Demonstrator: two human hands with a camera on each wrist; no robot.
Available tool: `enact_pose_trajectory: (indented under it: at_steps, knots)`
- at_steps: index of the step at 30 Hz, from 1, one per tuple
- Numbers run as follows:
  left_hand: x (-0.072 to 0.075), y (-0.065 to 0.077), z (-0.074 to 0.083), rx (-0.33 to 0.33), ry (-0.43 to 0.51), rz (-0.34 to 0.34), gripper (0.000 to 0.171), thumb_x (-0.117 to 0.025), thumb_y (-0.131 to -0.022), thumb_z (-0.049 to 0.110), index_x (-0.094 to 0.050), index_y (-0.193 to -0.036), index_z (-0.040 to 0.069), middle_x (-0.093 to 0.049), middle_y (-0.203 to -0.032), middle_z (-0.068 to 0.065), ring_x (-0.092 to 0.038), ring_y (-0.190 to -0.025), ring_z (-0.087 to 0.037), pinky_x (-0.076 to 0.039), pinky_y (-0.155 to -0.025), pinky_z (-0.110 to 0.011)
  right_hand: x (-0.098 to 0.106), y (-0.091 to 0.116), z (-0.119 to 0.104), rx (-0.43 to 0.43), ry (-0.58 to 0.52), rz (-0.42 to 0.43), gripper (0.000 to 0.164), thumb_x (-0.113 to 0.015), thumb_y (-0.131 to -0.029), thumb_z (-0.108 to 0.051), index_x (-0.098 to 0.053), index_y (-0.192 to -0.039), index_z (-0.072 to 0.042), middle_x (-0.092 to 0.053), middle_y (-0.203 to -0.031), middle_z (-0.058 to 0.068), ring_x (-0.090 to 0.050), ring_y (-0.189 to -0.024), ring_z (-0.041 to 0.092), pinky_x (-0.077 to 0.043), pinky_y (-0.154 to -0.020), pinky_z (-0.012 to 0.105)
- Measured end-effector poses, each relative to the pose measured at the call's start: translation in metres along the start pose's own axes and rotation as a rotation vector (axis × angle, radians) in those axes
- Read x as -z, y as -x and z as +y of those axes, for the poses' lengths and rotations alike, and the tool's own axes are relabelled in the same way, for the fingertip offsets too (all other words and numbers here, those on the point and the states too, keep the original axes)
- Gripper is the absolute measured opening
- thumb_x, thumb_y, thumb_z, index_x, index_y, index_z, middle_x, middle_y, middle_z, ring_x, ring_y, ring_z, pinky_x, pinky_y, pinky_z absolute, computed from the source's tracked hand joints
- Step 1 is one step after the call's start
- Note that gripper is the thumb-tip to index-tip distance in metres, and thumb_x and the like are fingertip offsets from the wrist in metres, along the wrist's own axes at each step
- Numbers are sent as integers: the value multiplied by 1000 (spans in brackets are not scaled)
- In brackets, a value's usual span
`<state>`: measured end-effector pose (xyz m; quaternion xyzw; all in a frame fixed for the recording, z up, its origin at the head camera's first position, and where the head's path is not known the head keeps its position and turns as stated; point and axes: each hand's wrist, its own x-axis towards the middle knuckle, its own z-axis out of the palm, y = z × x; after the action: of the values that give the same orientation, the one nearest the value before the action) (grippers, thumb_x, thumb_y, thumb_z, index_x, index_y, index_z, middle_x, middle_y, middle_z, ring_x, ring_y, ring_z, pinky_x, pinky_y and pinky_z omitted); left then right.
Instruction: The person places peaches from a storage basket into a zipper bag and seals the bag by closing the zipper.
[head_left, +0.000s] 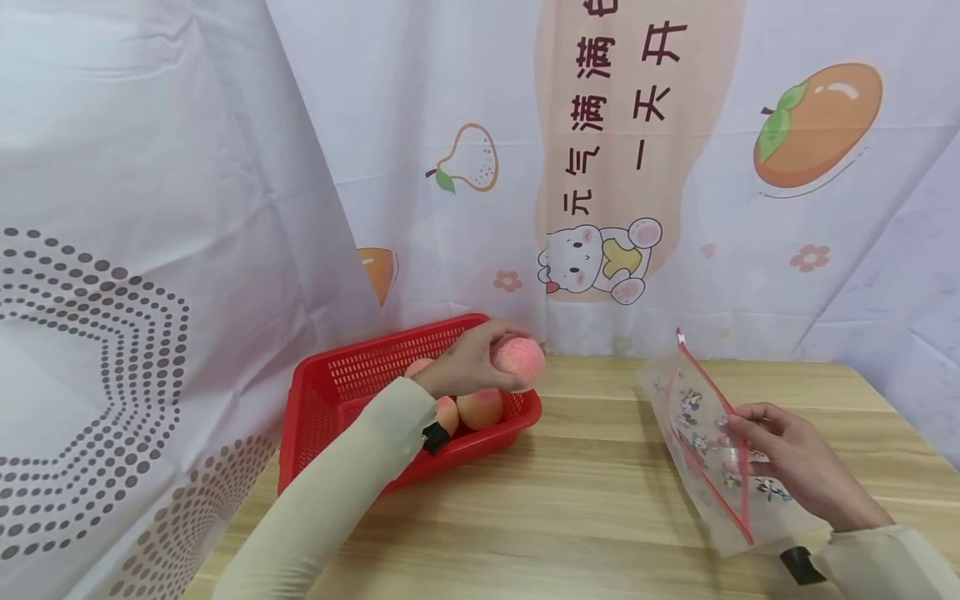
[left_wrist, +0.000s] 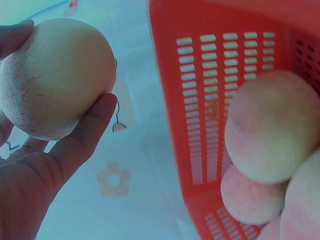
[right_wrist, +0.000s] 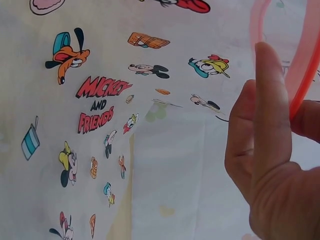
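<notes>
We see a pale wooden table backed by white fruit-print curtains. One red basket holds three peaches. Our left hand grasps a fourth peach above its rim; our right hand pinches one cartoon-printed zip bag

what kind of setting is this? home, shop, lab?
Probably a staged recording booth, not a home: printed fruit-cartoon backdrop sheets curtain off a wooden table holding only a red basket of peaches and a zip bag.

bag: "MICKEY AND FRIENDS", backdrop: "元气满满一天开"
</notes>
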<state>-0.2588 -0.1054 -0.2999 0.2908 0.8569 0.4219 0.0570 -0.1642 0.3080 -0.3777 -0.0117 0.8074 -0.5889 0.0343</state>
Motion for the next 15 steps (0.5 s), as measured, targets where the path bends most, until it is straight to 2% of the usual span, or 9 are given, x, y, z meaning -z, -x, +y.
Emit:
enact_pose_trajectory:
  at_steps: [8,15]
  knots:
    - [-16,-9,5,-38,40,-39,63,-83,-79,10,-57,-135,16,-58,-128,4,-53,-115,-17,-55,-86,-33,1,-2,2,10,-27,-10,12,-55,-104,-18,-58,-108,-6,-64,-97,-7,-66,-87,6,-59,-66,33]
    - [-26,-15,7,-44,53,-53,63,-83,-79,12,-57,-136,14,-58,-129,4,-52,-117,-16,-55,-85,-32,0,-1,1,-3,-11,-7,11,-54,-105,-16,-58,-107,-6,-63,-95,-8,-66,-85,5,-59,-65,32]
